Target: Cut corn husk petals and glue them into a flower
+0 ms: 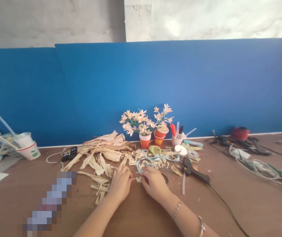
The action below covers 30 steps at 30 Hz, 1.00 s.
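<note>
My left hand (121, 182) rests low over the table with its fingers curled together in a pinch. What its fingertips hold is too small to make out. Opposite it, a short gap away, my right hand (155, 182) is closed in the same way. A small pale husk piece (139, 179) shows between the hands, beside the right fingertips; whether it is gripped or lying there I cannot tell. Dried corn husks (111, 153) are heaped just beyond my left hand. Past my right hand lies a loop of light blue ribbon (141, 163) among cut husk scraps (159, 163).
Pale husk flowers (141, 121) stand in a red paper cup (145, 141) at the back. A black glue gun (194, 171) lies on the right, its cord trailing forward. Tangled cables (259, 164) lie far right. A white cup (29, 151) with sticks stands left.
</note>
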Motion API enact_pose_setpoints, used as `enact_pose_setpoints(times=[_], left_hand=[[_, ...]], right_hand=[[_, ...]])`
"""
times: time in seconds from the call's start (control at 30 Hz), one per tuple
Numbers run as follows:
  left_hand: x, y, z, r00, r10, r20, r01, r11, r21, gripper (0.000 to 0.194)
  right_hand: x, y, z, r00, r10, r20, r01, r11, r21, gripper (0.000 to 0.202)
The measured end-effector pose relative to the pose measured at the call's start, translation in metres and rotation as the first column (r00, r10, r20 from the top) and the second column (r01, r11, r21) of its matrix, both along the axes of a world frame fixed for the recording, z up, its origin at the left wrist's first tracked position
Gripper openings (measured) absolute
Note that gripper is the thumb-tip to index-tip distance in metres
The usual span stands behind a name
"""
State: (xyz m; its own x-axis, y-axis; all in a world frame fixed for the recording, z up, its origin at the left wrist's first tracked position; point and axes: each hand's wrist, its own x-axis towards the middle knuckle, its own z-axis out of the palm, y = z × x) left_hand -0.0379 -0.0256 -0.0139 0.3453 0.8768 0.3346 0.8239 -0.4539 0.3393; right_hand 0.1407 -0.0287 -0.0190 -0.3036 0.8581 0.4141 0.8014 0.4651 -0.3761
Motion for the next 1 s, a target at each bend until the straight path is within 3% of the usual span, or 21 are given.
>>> enact_pose_setpoints(times=[0.1, 0.3, 0.47, 0.7, 1.0], left_hand=[[0.0008, 0.0, -0.0006, 0.999, -0.017, 0.034, 0.017, 1.0, 0.004, 0.012], [0.0042, 0.0015, -0.0012, 0.968, -0.061, 0.243, 0.07, 0.997, -0.028, 0.012], [0.0066, 0.0013, -0.0014, 0.944, -0.058, 0.324, 0.084, 0.994, -0.067, 0.012], [0.0059, 0.0041, -0.0021, 0.866, -0.035, 0.498, 0.137, 0.976, -0.169, 0.015], [0.0076, 0.0043, -0.003, 0.825, -0.028, 0.565, 0.149, 0.974, -0.17, 0.009]], right_hand=[[-0.0006, -0.0012, 0.0014, 0.998, 0.03, -0.052, -0.029, 0.999, 0.021, 0.021], [-0.0025, -0.0032, 0.0062, 0.988, 0.141, -0.057, -0.138, 0.989, 0.052, 0.03], [-0.0019, -0.0015, 0.0062, 0.986, 0.155, -0.054, -0.15, 0.985, 0.087, 0.018], [-0.0001, -0.0019, 0.0076, 0.988, 0.156, -0.014, -0.155, 0.986, 0.069, 0.021], [-0.0012, -0.0023, 0.0063, 0.981, 0.165, -0.098, -0.159, 0.985, 0.063, 0.017]])
